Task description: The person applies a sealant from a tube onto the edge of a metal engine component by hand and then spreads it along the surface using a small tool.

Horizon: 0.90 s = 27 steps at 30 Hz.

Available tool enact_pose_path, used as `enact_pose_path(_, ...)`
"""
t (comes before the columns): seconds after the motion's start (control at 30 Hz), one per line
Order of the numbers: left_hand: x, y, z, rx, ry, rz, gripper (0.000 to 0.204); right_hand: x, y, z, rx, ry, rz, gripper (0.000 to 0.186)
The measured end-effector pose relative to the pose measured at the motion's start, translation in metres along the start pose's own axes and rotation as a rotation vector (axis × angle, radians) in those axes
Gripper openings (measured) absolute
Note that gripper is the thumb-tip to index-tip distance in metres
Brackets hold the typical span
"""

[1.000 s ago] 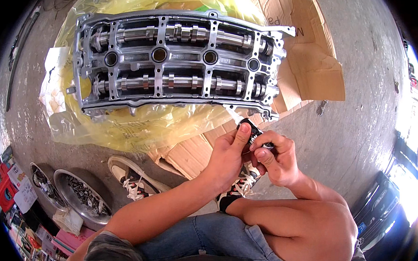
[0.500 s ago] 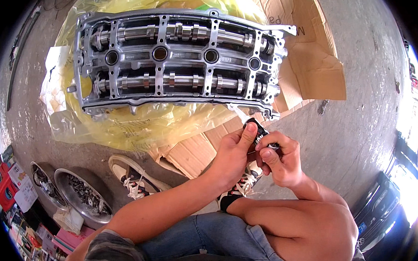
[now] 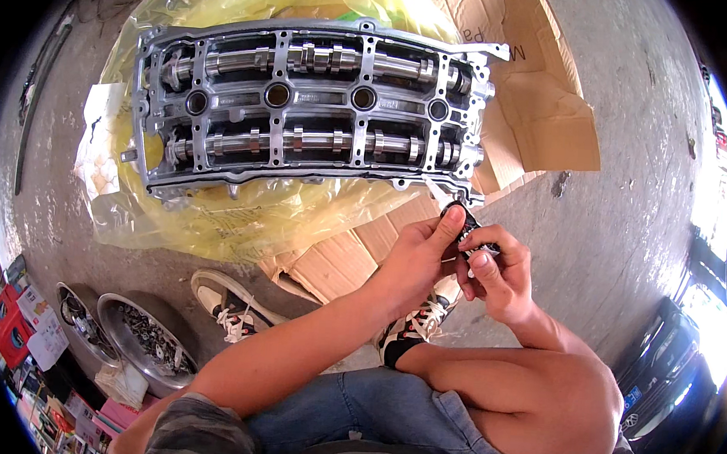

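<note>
A silver-grey metal engine casting (image 3: pixel 317 99) lies open side up on the yellow plastic sheet (image 3: pixel 290 219), its right end reaching past the sheet's right edge above the cardboard (image 3: pixel 550 126); two shiny camshafts (image 3: pixel 314 141) run lengthwise inside, with four round holes (image 3: pixel 277 95) in a row between them. A black tube (image 3: pixel 467 224) is held aslant beside its near right corner, white nozzle (image 3: pixel 442 193) pointing to the near rim (image 3: pixel 333 174), contact unclear.
</note>
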<state>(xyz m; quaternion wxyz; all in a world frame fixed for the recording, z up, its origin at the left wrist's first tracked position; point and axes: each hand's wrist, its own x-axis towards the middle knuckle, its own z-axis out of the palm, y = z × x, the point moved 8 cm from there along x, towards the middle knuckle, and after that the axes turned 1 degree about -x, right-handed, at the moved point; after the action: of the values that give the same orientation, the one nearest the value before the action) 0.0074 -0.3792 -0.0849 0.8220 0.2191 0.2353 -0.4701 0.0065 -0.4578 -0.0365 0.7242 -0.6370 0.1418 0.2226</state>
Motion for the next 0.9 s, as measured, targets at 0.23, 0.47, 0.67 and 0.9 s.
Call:
enact_pose_path(0.23, -0.009, 0.003, 0.003, 0.012, 0.023, 0.087, 0.05, -0.001, -0.004, 0.002, 0.026, -0.037, -0.004, 0.025)
enact_pose_path(0.47, -0.015, 0.005, -0.01, 0.009, 0.134, 0.094, 0.049, 0.006, 0.003, 0.013, 0.016, -0.123, 0.029, 0.026)
enact_pose_path(0.67, -0.013, 0.003, -0.012, 0.014, 0.077, 0.102, 0.053, 0.007, 0.004, 0.014, -0.037, -0.087, 0.01, 0.023)
enact_pose_path(0.9, -0.013, 0.004, -0.01, 0.02, 0.079, 0.097, 0.054, 0.007, 0.002, 0.012, -0.044, -0.069, 0.0, 0.02)
